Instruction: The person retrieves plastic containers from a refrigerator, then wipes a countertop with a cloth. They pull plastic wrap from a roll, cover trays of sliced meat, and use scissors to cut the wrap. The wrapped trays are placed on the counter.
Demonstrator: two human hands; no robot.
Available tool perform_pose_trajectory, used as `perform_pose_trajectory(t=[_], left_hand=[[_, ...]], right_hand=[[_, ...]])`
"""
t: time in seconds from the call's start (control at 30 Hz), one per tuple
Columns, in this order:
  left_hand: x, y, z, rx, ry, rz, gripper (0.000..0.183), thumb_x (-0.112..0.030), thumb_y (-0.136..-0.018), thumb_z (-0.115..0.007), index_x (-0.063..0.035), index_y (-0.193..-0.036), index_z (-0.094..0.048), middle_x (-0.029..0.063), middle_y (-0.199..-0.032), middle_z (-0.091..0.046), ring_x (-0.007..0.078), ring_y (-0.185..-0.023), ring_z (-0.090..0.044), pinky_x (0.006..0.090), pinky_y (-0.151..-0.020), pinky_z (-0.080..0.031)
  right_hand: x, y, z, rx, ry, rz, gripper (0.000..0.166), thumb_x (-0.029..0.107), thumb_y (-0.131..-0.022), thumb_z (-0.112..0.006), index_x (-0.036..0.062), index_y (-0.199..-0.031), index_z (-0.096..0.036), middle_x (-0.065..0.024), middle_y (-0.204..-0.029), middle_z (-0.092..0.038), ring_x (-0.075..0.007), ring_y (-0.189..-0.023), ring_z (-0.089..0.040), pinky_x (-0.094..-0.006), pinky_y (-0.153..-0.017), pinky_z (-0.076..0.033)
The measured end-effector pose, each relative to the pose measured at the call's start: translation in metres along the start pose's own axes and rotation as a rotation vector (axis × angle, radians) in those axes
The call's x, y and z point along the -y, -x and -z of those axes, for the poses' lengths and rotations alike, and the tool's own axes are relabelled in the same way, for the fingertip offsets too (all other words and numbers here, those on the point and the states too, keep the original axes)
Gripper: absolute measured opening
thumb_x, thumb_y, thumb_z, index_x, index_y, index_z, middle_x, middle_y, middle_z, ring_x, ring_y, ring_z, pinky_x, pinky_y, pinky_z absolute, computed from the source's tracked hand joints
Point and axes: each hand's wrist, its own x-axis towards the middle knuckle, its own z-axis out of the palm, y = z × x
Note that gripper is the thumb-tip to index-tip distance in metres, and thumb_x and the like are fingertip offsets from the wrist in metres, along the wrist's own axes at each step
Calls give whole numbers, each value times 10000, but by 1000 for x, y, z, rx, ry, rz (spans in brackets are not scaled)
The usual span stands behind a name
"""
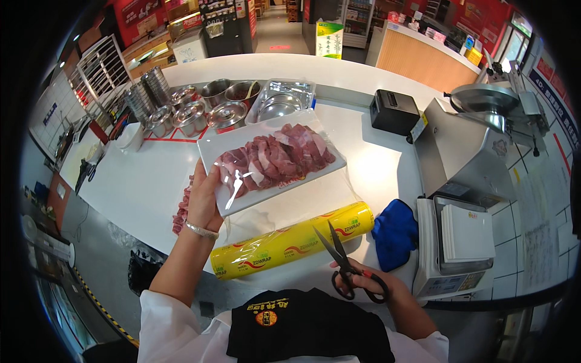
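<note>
My left hand (205,195) grips the left edge of a white tray (317,175) and tilts it above the counter. Sliced raw meat (277,156) lies on the tray beneath clear plastic film, which runs down to a yellow roll of cling film (290,240) in front of me. My right hand (363,277) holds scissors (340,258) with black handles, their blades apart and pointing up over the roll's right part. More sliced meat (181,213) shows in part behind my left wrist. A blue cloth (396,236) lies right of the roll.
Lidded metal pots (189,117), stacked metal tins (154,86) and a clear container (283,100) line the back. On the right are a black printer (395,112), a metal slicer (467,154) and a scale (449,288) bearing stacked white trays (467,231). Other scissors (92,171) lie far left.
</note>
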Motion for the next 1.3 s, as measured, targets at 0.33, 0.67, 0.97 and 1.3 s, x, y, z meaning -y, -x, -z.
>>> perform_pose_trajectory(t=[0.33, 0.67, 0.97, 1.3], left_hand=[[1, 11, 11, 96, 32, 4, 406, -100, -932, -416, -93, -1324, -309, 89, -1140, -518, 188, -974, -548, 333, -814, -494], [10, 29, 24, 68, 23, -76, 434, -123, -944, -390, -57, -1356, -269, 138, -1258, -463, 250, -1101, -510, 375, -922, -440], [-6, 60, 40, 81, -25, -155, 476, -137, -936, -421, -56, -1369, -240, 147, -1272, -443, 258, -1121, -488, 388, -936, -422], [-1, 78, 53, -17, 7, -156, 488, -151, -931, -438, -53, -1364, -235, 149, -1286, -429, 265, -1135, -480, 394, -943, -419]], right_hand=[[-39, -66, -15, -67, -564, 232, 646, 611, -890, -292, 97, -1279, -342, -87, -1004, -514, -151, -832, -506, -329, -782, -435], [-21, -106, -29, -497, -825, 457, 615, 675, -840, -340, 158, -1166, -407, -73, -935, -527, -185, -853, -496, -391, -763, -426], [33, -78, 39, -494, -347, 306, 636, 697, -836, -302, 98, -974, -466, 9, -552, -396, -91, -380, -341, -232, -344, -302], [49, -65, 33, -402, -478, 368, 573, 651, -855, -355, 109, -985, -485, 12, -630, -424, -77, -455, -380, -209, -409, -309]])
